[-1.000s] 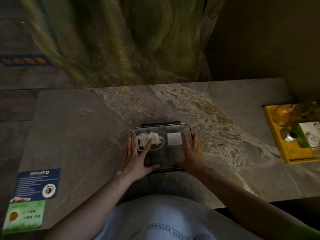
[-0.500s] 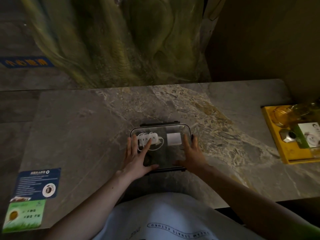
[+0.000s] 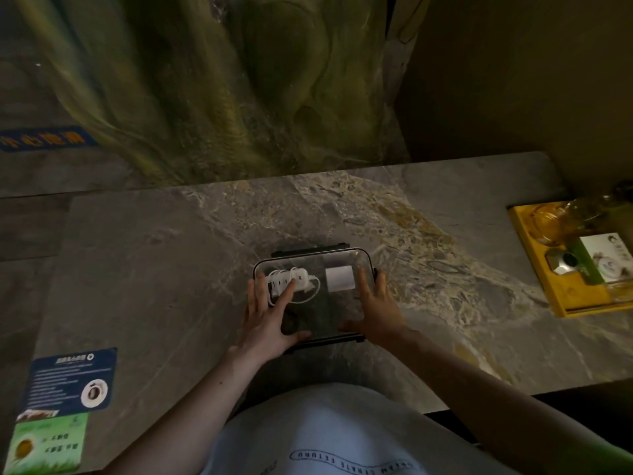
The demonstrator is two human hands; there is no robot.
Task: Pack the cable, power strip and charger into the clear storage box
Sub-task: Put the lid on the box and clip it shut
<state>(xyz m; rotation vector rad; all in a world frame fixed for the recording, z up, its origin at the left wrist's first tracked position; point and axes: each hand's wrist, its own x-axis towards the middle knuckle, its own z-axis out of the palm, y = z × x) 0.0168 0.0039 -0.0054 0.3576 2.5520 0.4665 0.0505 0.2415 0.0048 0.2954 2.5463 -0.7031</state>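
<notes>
The clear storage box with black latches sits on the marble table in front of me, its transparent lid on top. Through the lid I see the white power strip with its white cable looped beside it at the left, and the square white charger at the right. My left hand lies flat on the lid's left side, fingers spread. Along the lid's right edge rests my right hand, flat as well, its thumb at the near rim.
A yellow tray with glassware and a small carton stands at the table's right end. Printed stickers lie on the near left corner. A rough green wall rises behind the table's far edge.
Both hands stay pressed on the lid; they shifted only slightly. The box and its contents have not moved.
</notes>
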